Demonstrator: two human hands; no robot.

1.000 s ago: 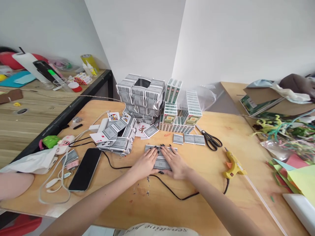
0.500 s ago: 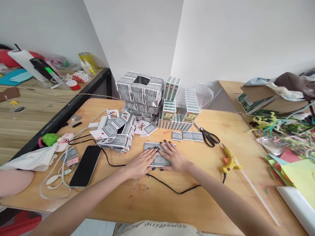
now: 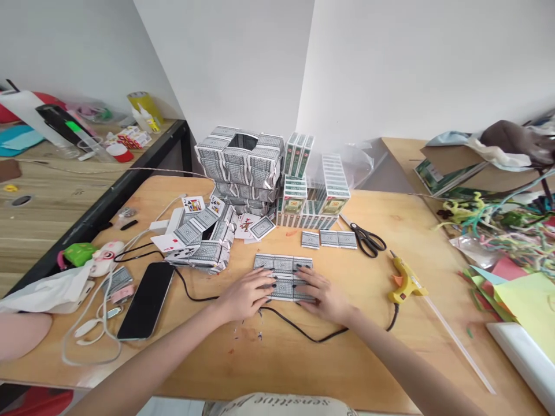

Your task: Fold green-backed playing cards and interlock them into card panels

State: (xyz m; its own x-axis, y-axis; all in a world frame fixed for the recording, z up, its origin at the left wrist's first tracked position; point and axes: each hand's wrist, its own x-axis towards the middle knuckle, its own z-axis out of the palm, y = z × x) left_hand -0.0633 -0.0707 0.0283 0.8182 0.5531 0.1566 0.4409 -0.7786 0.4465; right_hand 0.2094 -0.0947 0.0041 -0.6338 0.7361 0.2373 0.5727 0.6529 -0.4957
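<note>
A flat panel of grey-patterned playing cards [image 3: 283, 266], laid edge to edge in two rows, lies on the wooden table in front of me. My left hand [image 3: 245, 293] rests on its left end, fingers stretched out and lying on the cards. On the right end lies my right hand [image 3: 323, 293], its fingers extended over the edge of the panel. Both hands are open, and their fingers cover parts of the lower row. Just beyond the panel are a single folded card piece [image 3: 310, 239] and a joined pair of card pieces [image 3: 338, 239].
Behind stand a stacked card structure [image 3: 240, 162] and boxed card decks [image 3: 333, 185]. A smaller card-built box [image 3: 217, 248] with loose cards sits left, near a phone [image 3: 146, 300]. Scissors [image 3: 367, 239] and a yellow glue gun [image 3: 405, 278] lie right. A black cord [image 3: 299, 330] crosses in front.
My hands have moved apart, from the middle of the card panel out to its left and right ends, uncovering its centre. The view has shifted slightly.
</note>
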